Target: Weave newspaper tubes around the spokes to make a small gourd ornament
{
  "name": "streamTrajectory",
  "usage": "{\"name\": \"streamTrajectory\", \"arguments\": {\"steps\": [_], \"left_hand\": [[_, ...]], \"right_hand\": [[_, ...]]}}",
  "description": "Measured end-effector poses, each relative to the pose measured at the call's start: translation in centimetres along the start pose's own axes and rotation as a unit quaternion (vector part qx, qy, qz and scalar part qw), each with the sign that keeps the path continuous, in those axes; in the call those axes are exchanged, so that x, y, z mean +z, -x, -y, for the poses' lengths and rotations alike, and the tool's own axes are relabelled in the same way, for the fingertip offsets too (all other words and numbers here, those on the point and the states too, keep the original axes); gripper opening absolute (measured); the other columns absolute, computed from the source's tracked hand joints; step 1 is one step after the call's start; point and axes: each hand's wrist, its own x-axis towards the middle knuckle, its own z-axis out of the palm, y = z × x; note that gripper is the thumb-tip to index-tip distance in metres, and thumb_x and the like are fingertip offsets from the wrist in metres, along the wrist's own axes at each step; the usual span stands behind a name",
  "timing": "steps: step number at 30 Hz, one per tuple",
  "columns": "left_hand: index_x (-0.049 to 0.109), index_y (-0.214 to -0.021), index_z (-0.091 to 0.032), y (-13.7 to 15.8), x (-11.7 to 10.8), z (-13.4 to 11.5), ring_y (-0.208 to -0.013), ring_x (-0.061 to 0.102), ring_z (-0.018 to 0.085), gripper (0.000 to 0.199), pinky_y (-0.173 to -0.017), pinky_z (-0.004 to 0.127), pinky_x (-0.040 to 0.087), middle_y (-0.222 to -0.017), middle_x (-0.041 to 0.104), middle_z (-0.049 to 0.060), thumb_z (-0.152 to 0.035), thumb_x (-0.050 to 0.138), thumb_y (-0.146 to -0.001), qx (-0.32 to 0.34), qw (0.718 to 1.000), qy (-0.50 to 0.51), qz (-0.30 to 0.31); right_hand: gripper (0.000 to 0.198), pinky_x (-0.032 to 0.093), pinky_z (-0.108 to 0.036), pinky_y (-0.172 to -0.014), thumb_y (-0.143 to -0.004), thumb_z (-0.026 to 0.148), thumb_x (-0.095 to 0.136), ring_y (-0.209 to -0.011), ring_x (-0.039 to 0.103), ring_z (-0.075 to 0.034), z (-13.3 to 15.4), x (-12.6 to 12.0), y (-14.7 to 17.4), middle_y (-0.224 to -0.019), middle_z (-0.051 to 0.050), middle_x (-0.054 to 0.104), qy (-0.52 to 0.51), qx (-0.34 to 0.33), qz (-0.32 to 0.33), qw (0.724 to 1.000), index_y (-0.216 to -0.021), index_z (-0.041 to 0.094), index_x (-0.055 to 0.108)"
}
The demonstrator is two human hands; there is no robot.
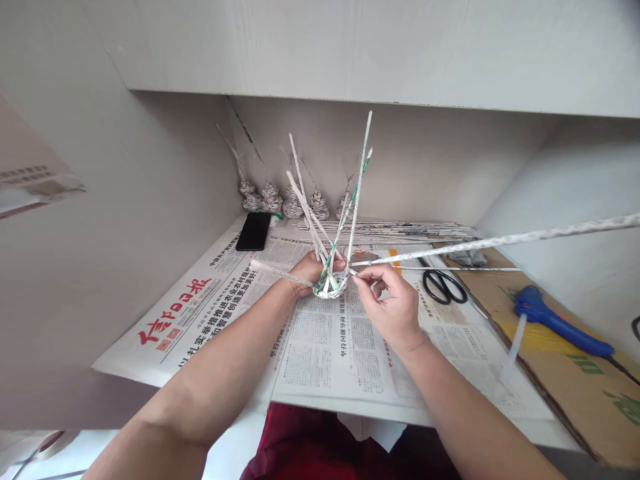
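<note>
A small, round cup woven from white printed-paper rods [336, 292] is held over the printed newspaper sheets [310, 363] that cover the bench. Its far-left side is gripped by the left hand [311, 272], whose fingers are curled around it and partly hidden. At the cup's right rim, a short white rod end [354, 272] is pinched between thumb and forefinger of the right hand [391, 303]. Progress, as judged: only a low band of wall has been woven; several straight upright rods [353, 207], one green-marked, are unwoven above it, and a long white paper rod [500, 239] is left trailing rightward from the rim, mostly unused. Beyond the cup, five grey-white, double-bulged woven paper pieces [271, 199] are stood in a row, apparently finished, and spare thin paper rods [400, 231] are laid. To the cup's right, black-handled scissors [443, 283] and, farther off, a blue glue gun [560, 323] are seen lying unheld.
</note>
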Motion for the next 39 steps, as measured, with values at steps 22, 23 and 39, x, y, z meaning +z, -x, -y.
{"name": "streamTrajectory", "arguments": {"steps": [22, 23, 39], "left_hand": [[0.065, -0.070, -0.010, -0.07, -0.15, 0.07, -0.054, 0.058, 0.010, 0.037, -0.057, 0.023, 0.046, -0.062, 0.063, 0.000, -0.025, 0.088, -0.045, 0.004, 0.999, 0.035, -0.016], [0.065, -0.070, -0.010, -0.08, -0.18, 0.07, -0.055, 0.058, 0.011, 0.038, -0.058, 0.024, 0.047, -0.061, 0.063, 0.001, -0.027, 0.088, -0.045, 0.003, 0.999, 0.041, -0.021], [0.064, -0.069, -0.009, -0.07, 0.14, 0.22, -0.053, 0.056, 0.010, 0.042, -0.056, 0.024, 0.045, -0.060, 0.062, 0.000, -0.029, 0.089, -0.042, -0.012, 1.000, 0.023, -0.011]], "right_hand": [[0.003, 0.045, -0.028, -0.060, -0.082, 0.023, 0.062, -0.057, 0.052, -0.012, 0.15, -0.10, 0.13, -0.074, 0.001, 0.066, 0.033, -0.052, -0.010, 0.998, -0.080, 0.024, 0.061], [0.004, 0.045, -0.028, -0.059, -0.082, 0.023, 0.063, -0.056, 0.052, -0.012, 0.17, -0.07, 0.15, -0.074, 0.001, 0.066, 0.027, -0.055, -0.007, 0.998, -0.079, 0.024, 0.061], [0.015, 0.040, -0.023, -0.057, -0.086, 0.032, 0.060, -0.058, 0.052, -0.010, -0.47, 0.24, 0.25, -0.067, 0.002, 0.061, 0.056, -0.008, 0.010, 0.998, -0.075, 0.021, 0.058]]}}
